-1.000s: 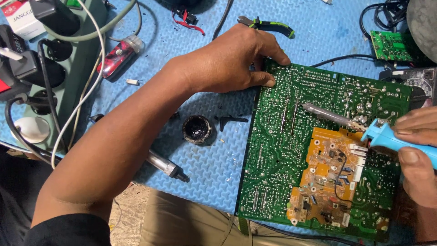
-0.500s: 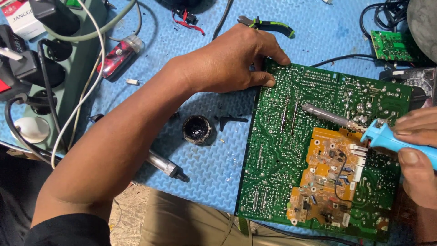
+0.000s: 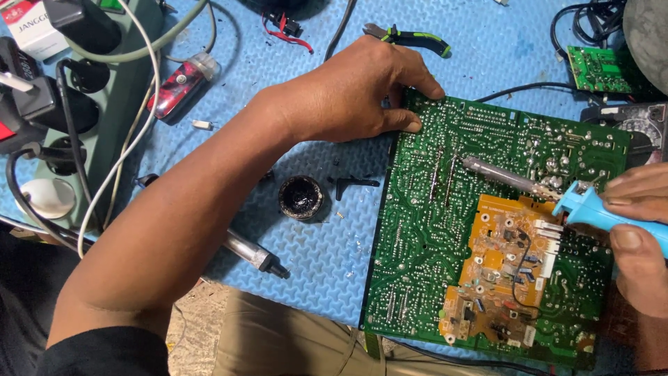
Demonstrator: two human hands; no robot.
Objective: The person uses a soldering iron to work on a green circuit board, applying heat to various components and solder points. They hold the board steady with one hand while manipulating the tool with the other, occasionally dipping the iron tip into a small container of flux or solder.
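The right hand (image 3: 637,237) grips the soldering iron (image 3: 550,191), its shaft running across the green circuit board (image 3: 445,230) toward the board's centre. The left hand (image 3: 355,97) presses the board's far-left corner, fingers flat.

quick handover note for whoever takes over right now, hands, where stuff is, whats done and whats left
Left hand: flat on the top-left corner of the green circuit board, steadying it.
Right hand: holds the blue-handled soldering iron, its metal tip lying over the board's solder side, above the orange sub-board.
Small black pot sits on the blue mat left of the board; cutters lie above the left hand.
Which joints are done or left cannot be told.
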